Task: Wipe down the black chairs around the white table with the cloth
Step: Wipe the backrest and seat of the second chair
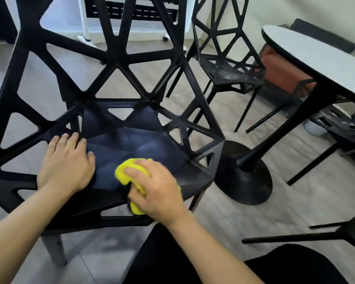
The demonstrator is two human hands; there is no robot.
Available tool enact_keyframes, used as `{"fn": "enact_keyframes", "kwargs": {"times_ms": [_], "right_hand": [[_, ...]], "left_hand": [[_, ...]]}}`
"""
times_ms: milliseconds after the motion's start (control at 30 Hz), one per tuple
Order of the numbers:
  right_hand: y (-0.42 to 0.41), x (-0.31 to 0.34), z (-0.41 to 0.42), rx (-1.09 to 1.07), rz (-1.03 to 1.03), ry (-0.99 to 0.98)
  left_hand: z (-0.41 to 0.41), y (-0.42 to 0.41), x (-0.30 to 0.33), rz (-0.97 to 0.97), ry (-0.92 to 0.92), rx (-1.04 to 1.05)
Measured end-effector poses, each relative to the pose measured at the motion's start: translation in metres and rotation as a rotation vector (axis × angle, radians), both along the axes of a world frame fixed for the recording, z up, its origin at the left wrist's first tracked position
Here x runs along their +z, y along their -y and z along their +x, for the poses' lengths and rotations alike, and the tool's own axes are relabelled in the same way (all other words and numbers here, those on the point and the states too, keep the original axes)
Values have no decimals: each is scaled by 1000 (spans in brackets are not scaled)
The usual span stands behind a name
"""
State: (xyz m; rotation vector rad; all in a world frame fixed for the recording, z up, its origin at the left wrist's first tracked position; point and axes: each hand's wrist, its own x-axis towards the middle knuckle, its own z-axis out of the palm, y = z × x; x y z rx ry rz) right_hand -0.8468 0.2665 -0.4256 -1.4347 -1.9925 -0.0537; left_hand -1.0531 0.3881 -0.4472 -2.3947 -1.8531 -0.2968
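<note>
Bunched yellow cloth (129, 171) pressed on seat of nearest black lattice chair (131, 128); second black chair (230, 72) upright beyond, beside round white surface (316, 58) on black pedestal.

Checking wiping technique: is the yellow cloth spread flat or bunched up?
Bunched: the cloth bulges in a wad under the right hand on the chair seat.

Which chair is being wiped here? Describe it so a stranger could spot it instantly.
Start at the white table on the right; the chair being wiped is the large black lattice one left of the table's round black base. Unlike the dusty chair behind it, its seat has the left hand resting on it and the right hand gripping a yellow cloth.
</note>
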Motion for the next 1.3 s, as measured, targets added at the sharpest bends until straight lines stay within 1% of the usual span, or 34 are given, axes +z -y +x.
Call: {"fn": "enact_keyframes", "kwargs": {"times_ms": [100, 167, 200, 233, 300, 367, 433, 500, 567, 600, 667, 733, 833, 933, 1033, 1100, 1200, 1300], "right_hand": [[6, -3, 79, -236, 67, -47], [7, -1, 117, -380, 29, -2], [6, 0, 123, -417, -3, 37], [4, 4, 122, -431, -30, 57], [-6, 14, 113, -427, -75, 34], [-24, 25, 113, -395, -54, 16], [-45, 29, 122, -294, -35, 96], [-69, 21, 131, -116, -129, 217], [-86, 7, 137, -18, -221, 307], [-92, 2, 139, -15, -211, 340], [-108, -3, 141, -20, -125, 424], [-134, -3, 135, -23, -44, 556], [-175, -8, 119, -65, -9, 709], [-205, -12, 106, -69, 57, 738], [-240, -4, 94, -139, 69, 726], [-262, 6, 83, -192, 16, 718], [-288, 19, 63, -293, -155, 754], [-308, 26, 49, -429, -229, 731]], "left_hand": [[-1, 0, 1, -5, 1, -10], [6, 0, 8, -33, 25, -10], [14, -1, 13, -32, 44, -24], [25, -3, 18, -29, 69, -54], [55, -8, 22, -45, 97, -181], [90, -18, 22, -69, 90, -332], [122, -35, 18, -72, 98, -408], [144, -59, 12, -83, 99, -378], [151, -83, 5, -100, 78, -298], [149, -93, 0, -100, 67, -251], [142, -104, -11, -61, 52, -184], [137, -105, -20, -44, 111, -180], [139, -106, -25, -12, 176, -169], [140, -105, -24, 7, 191, -135], [140, -103, -24, 29, 202, -146], [139, -103, -24, 40, 197, -145], [140, -103, -28, 59, 203, -136], [137, -104, -32, 54, 200, -142]]}}
